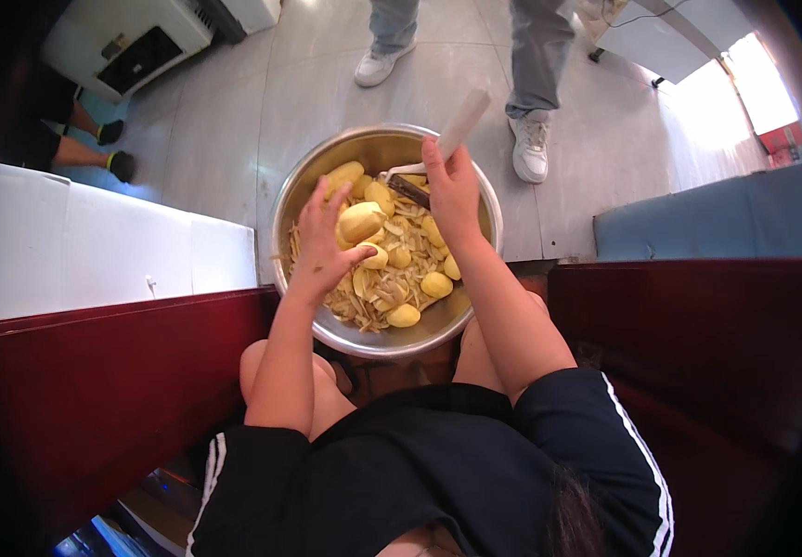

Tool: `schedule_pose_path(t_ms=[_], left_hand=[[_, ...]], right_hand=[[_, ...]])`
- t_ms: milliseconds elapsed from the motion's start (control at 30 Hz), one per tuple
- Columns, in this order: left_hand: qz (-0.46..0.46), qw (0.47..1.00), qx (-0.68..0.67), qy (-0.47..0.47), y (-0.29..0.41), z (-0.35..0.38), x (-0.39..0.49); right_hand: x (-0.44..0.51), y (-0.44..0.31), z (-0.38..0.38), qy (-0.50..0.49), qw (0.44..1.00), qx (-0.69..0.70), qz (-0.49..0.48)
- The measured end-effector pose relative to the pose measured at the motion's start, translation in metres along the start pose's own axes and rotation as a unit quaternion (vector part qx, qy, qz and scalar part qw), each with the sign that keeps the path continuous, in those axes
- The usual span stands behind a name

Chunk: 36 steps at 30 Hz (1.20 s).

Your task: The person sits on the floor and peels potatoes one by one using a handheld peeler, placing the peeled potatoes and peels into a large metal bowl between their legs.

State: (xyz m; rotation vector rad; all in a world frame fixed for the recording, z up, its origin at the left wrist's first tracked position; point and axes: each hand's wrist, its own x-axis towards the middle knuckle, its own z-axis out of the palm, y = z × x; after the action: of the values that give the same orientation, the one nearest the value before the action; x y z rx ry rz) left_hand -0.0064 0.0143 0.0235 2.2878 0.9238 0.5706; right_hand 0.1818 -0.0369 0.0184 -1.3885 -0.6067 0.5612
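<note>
A wide metal basin [387, 349] is in front of me, between my knees. It holds several peeled yellow potatoes [403, 315] among many thin potato peelings [401, 275]. My left hand [323, 244] is over its left side, fingers and thumb spread loosely around a larger-looking potato [361, 221] with a brownish patch at its right end. How firmly the fingers touch it is hard to see. In my right hand [454, 191] is a peeler with a long pale handle [464, 124] pointing up and away. Its dark blade [409, 191] hangs over the potatoes, partly hidden by the hand.
Another person in grey trousers and white sneakers [530, 147] stands beyond the basin on the tiled floor [220, 139]. A second person's feet [121, 166] show at the far left. Dark red panels [129, 362] flank me. A white appliance [129, 49] is at the upper left.
</note>
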Motion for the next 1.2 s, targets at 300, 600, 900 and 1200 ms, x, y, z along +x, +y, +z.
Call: schedule_pose_path(t_ms=[300, 600, 900, 1200], left_hand=[[-0.188, 0.971, -0.103, 0.108, -0.057, -0.023, 0.004], [-0.252, 0.956, -0.098, 0.113, -0.087, 0.027, -0.004], [-0.540, 0.814, -0.186, 0.106, -0.089, 0.069, -0.120], [-0.500, 0.864, -0.031, 0.054, -0.033, -0.039, -0.157]], right_hand=[[-0.023, 0.029, -0.014, -0.097, 0.928, -0.349, 0.082], [-0.021, 0.080, 0.002, -0.135, 0.921, -0.289, 0.224], [-0.091, 0.107, -0.001, -0.014, 0.842, -0.087, 0.533], [-0.074, 0.027, -0.052, -0.166, 0.769, -0.507, 0.351]])
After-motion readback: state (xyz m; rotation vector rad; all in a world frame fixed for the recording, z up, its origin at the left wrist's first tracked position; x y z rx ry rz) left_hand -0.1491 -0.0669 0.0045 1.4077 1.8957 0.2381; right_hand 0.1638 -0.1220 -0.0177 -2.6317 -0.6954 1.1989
